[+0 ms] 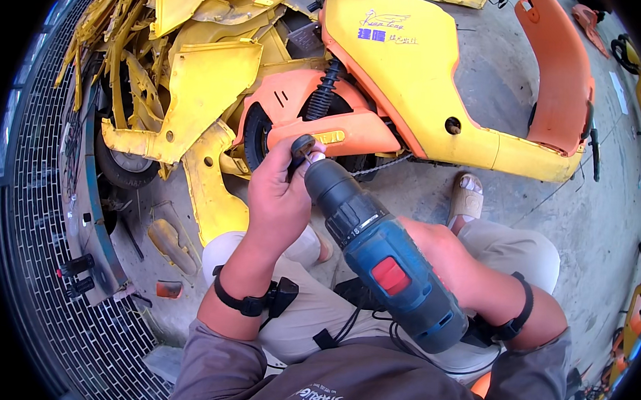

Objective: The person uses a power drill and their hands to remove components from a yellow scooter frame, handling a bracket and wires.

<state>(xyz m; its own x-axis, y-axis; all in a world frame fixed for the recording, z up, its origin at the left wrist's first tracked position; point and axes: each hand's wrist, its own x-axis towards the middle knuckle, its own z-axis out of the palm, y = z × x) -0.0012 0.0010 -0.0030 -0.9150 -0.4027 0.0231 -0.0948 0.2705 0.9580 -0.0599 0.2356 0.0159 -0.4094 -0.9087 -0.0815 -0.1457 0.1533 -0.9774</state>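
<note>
My right hand (442,258) is wrapped round a blue and black cordless drill (373,240) with a red patch on its housing. Its chuck points forward and to the left, toward my left hand (280,195). Between the thumb and fingers of that hand is a small dark rounded part (303,144), right at the drill's tip; its exact kind is unclear. Beyond both hands lies a yellow and orange electric scooter (407,67) on its side, with a black spring shock absorber (322,91) and an orange swingarm cover (338,134) nearest my left hand.
Yellow body panels (214,78) are heaped at the far left, some reaching near my left knee. A metal grating (44,149) runs along the left side. One sandaled foot (468,197) rests near the scooter's frame. More orange and yellow parts (639,311) line the right edge.
</note>
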